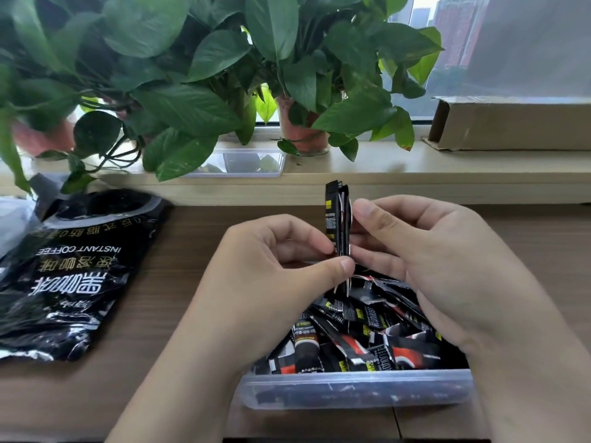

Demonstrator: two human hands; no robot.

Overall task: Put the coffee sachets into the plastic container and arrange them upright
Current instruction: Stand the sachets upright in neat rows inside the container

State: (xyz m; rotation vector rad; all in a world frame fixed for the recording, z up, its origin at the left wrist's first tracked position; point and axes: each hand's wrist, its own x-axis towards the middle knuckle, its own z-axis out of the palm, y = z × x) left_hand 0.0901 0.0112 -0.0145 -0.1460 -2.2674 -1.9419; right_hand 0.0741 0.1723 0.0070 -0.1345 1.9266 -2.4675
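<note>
Just above the plastic container (351, 390), the left hand (275, 263) and right hand (419, 251) are together pinching a few coffee sachets (338, 219) upright, and squaring their edges before standing them against the container's wall is looking wisest.

plastic container's (355, 383) far rim hidden, coffee bag (73, 276) cropped left

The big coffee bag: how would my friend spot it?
Start at the brown table. Look left of the plastic container full of sachets. The coffee bag lies flat there, much bigger than any sachet, black and shiny, with INSTANT COFFEE printed upside down.
</note>
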